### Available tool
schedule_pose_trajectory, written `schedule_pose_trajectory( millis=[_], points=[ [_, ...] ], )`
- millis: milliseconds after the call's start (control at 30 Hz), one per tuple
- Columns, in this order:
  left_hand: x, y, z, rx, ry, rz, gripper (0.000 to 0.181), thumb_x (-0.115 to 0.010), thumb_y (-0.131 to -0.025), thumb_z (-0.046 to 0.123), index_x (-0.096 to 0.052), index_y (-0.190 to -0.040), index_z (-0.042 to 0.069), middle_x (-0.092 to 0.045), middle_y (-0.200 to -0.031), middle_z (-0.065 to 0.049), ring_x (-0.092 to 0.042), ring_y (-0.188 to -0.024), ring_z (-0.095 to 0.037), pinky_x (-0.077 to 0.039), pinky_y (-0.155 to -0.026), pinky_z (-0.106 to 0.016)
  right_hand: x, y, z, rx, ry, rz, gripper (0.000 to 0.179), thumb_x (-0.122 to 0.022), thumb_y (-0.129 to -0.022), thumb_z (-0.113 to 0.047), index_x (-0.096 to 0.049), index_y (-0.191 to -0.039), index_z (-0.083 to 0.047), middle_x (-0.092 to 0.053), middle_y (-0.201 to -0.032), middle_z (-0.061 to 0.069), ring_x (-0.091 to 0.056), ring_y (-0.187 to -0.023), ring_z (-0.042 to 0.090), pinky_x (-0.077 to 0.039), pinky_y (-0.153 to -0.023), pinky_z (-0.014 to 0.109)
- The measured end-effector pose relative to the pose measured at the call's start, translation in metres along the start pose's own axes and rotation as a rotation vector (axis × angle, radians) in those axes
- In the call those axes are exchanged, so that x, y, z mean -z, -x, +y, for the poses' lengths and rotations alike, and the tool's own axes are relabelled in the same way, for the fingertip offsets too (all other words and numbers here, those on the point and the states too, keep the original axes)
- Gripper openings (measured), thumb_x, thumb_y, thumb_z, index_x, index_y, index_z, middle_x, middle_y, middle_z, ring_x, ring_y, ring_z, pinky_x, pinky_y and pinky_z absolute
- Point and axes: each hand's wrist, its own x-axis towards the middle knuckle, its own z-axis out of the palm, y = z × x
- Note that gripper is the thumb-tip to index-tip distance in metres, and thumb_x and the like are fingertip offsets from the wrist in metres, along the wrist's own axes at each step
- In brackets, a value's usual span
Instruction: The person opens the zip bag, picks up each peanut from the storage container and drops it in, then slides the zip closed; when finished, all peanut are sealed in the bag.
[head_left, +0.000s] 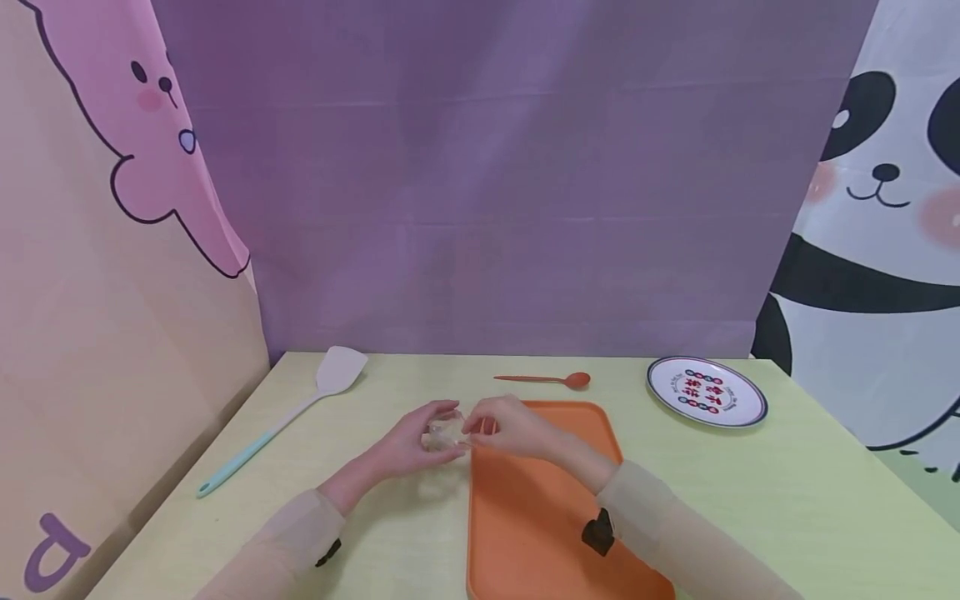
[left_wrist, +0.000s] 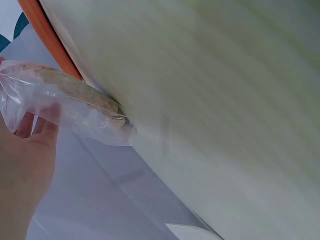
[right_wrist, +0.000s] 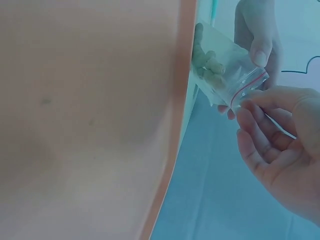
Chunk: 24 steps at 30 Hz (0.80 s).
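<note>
A small clear zip-lock bag (head_left: 446, 432) is held above the table, close to the orange tray's left edge. Knobbly tan pieces that look like ginger (right_wrist: 214, 66) show through the plastic in the right wrist view, as does a red line along the bag's mouth. My left hand (head_left: 411, 437) grips the bag from its left side, fingers and thumb around it. At the mouth end, my right hand (head_left: 513, 427) pinches the edge between thumb and fingertips. The left wrist view shows the bag's bottom (left_wrist: 107, 131) pointing away from the hand (left_wrist: 30, 160).
Beneath my right forearm lies the orange tray (head_left: 540, 508). A spatula (head_left: 296, 412) with a pale blue handle rests at the left. Behind the tray is a red-brown spoon (head_left: 576, 381), and a white plate with red print (head_left: 738, 407) sits back right.
</note>
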Motion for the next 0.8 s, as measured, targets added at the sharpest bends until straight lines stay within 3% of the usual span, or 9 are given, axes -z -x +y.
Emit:
schedule_pose_trajectory(
  millis=[200,433,600,700,800],
  points=[
    [0.001,-0.001,-0.003,0.015,0.012,0.048,0.068,-0.072,-0.082,0.036,-0.042,-0.137,0.011,-0.054,-0.134,-0.009,-0.053,-0.122,-0.023,-0.046,-0.098,-0.043,-0.001,0.004,0.004,0.005,-0.009,-0.021,0.016,-0.062,-0.088,-0.010,-0.071,-0.101,-0.010,-0.063,-0.087,-0.003,-0.057,-0.074,0.006,-0.051,-0.070,0.022],
    [0.001,0.000,-0.005,0.012,0.046,0.043,0.065,-0.072,-0.082,0.034,-0.044,-0.136,0.010,-0.053,-0.134,-0.013,-0.053,-0.122,-0.025,-0.044,-0.099,-0.048,-0.011,0.008,0.004,-0.103,-0.143,-0.074,0.019,-0.061,-0.091,-0.019,-0.070,-0.108,-0.017,-0.067,-0.084,0.002,-0.057,-0.066,0.008,-0.049,-0.065,0.021],
    [-0.001,0.001,-0.007,0.019,0.037,0.035,0.064,-0.073,-0.082,0.034,-0.046,-0.135,0.011,-0.056,-0.131,-0.009,-0.054,-0.120,-0.024,-0.045,-0.096,-0.045,-0.019,0.007,0.006,-0.070,-0.165,-0.056,0.017,-0.059,-0.091,-0.013,-0.070,-0.103,-0.009,-0.069,-0.088,0.004,-0.060,-0.066,0.007,-0.050,-0.065,0.019],
    [-0.001,0.001,-0.007,0.019,0.032,0.029,0.052,-0.061,-0.091,0.035,-0.048,-0.134,0.010,-0.057,-0.130,-0.006,-0.053,-0.120,-0.023,-0.045,-0.097,-0.044,-0.021,0.007,0.007,-0.044,-0.173,-0.029,0.013,-0.062,-0.089,-0.011,-0.070,-0.099,-0.006,-0.070,-0.089,0.003,-0.064,-0.074,0.008,-0.052,-0.071,0.020],
    [0.002,-0.001,-0.006,0.005,0.071,0.043,0.040,-0.041,-0.101,0.030,-0.050,-0.131,0.005,-0.058,-0.127,-0.010,-0.054,-0.119,-0.026,-0.045,-0.098,-0.044,-0.021,0.007,0.008,-0.052,-0.167,-0.003,0.015,-0.067,-0.086,-0.018,-0.068,-0.098,-0.008,-0.070,-0.089,-0.001,-0.065,-0.079,0.009,-0.053,-0.075,0.022]
  ],
)
